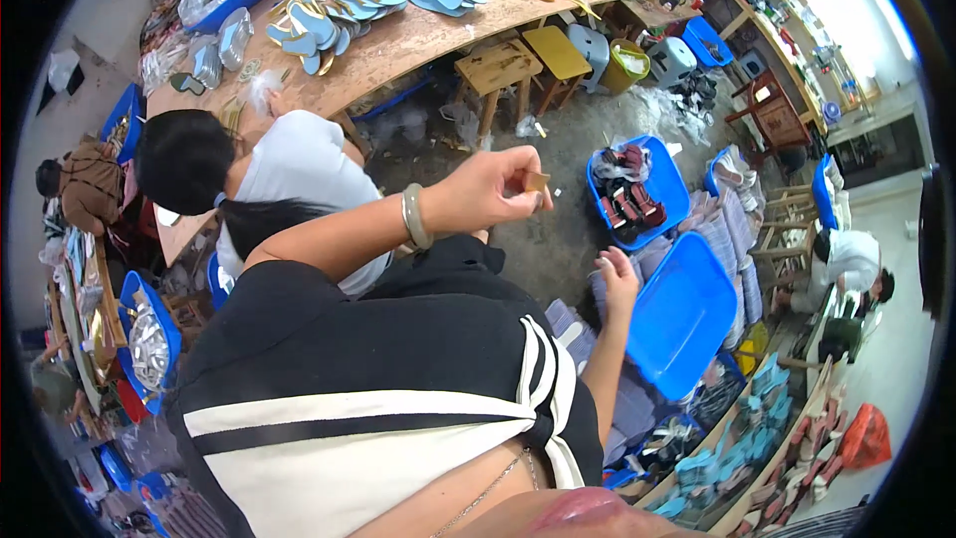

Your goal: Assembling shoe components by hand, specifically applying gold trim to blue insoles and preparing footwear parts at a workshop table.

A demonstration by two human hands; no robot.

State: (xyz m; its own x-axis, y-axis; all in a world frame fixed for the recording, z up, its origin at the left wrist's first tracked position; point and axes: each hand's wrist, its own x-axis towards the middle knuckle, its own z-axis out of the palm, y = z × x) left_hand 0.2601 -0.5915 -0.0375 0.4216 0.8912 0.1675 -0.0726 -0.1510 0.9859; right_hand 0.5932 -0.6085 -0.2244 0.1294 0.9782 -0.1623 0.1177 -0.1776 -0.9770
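My left hand (486, 189), with a pale bangle (414, 215) at its wrist, is raised in front of my body. Its thumb and fingers pinch a small flat tan piece (537, 181); its kind is too small to make out. Lower and to the right, my right hand (618, 281) hangs with loosely bent fingers and nothing visible in it. Close beside that hand is a blue plastic bin (687, 314) with a bare bottom. Beyond it stands another blue bin (669, 184) holding dark red and black shoe parts in plastic.
A co-worker in a white top (304, 164) sits close at my left by a long wooden table (398, 50) with blue and gold soles (339, 15). Wooden stools (498, 70) stand ahead. Bundled grey material (727, 229) and racks of shoe parts (737, 438) line the right.
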